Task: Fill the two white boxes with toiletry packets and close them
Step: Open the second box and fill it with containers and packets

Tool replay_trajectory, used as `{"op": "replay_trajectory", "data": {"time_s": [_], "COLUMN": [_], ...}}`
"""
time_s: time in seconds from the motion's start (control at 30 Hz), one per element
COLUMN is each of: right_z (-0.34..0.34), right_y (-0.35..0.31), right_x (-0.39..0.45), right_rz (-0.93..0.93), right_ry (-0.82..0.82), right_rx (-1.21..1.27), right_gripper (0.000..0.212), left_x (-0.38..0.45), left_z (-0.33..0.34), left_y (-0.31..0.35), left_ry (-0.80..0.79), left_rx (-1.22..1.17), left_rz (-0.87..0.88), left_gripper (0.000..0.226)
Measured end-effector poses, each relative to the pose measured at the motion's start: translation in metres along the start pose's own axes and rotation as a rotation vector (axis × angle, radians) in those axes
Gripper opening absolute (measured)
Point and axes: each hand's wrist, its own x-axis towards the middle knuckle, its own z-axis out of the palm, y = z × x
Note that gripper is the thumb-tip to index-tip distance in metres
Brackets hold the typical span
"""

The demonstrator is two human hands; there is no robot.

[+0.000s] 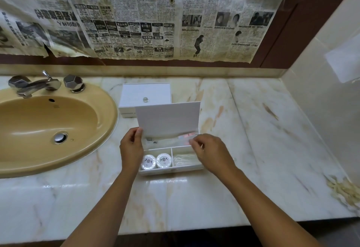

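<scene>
A white compartment box (171, 170) sits on the marble counter in front of me with its white lid (168, 119) raised over it. My left hand (131, 147) pinches the lid's lower left corner. My right hand (209, 153) hovers over the box's right side, fingers curled and pinching clear toiletry packets (175, 139) in the back compartment. Two round white soap packets (155, 161) fill the front left compartment, and a clear wrapped item (184, 159) lies in the front right one. A second white box (145, 96) with a small knob stands closed behind.
A tan oval sink (48, 128) with a chrome tap (39, 85) lies to the left. Newspaper covers the wall (136, 17) behind. The marble counter (263, 139) stretches right to a tiled side wall, and its front edge runs below my forearms.
</scene>
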Motion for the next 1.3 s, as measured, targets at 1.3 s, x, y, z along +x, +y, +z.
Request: {"op": "replay_trajectory", "data": {"time_s": [1.3], "right_z": [-0.012], "right_y": [0.035], "right_x": [-0.006], "right_rz": [0.263], "right_ry": [-0.086], "right_rx": [-0.206], "right_gripper": [0.021], "left_x": [0.001], "left_z": [0.001], "left_y": [-0.002], "left_ry": [0.005], "left_rx": [-0.006], "left_rz": [-0.019], "left_gripper": [0.018]}}
